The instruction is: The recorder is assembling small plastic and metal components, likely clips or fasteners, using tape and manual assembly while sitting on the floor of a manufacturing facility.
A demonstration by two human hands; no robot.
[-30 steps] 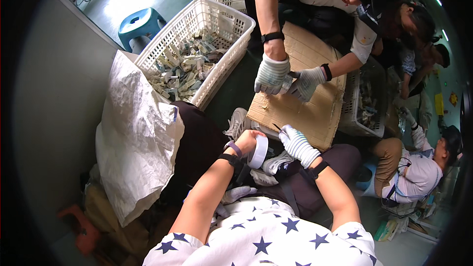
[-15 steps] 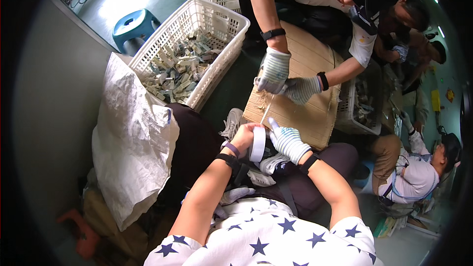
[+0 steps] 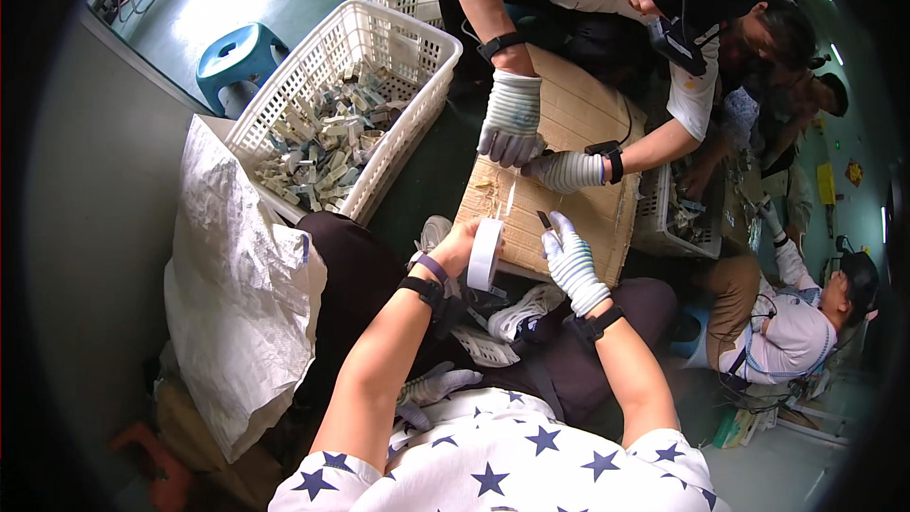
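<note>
My bare left hand (image 3: 453,248) grips a roll of white tape (image 3: 484,254) at the near edge of a cardboard-covered surface (image 3: 569,218). My right hand (image 3: 574,264), in a striped glove, is closed around a small dark narrow tool (image 3: 544,220), whose exact kind I cannot make out. A short white strip (image 3: 512,197) lies on the cardboard just beyond the roll. Across from me, a co-worker's gloved hands (image 3: 512,123) work close together on the cardboard; what they hold is mostly hidden. A loose glove (image 3: 441,383) lies by my lap.
To the left stands a white plastic basket (image 3: 417,114) with many small pieces inside. A white woven sack (image 3: 237,275) is beside my left leg, and a blue stool (image 3: 232,62) stands behind the basket. Another basket (image 3: 664,218) sits right of the cardboard. More people sit at the right.
My hands have drawn apart, the right one moving away from the tape roll. The narrow strip between them no longer joins my hands. The dark tool now shows in my right hand.
</note>
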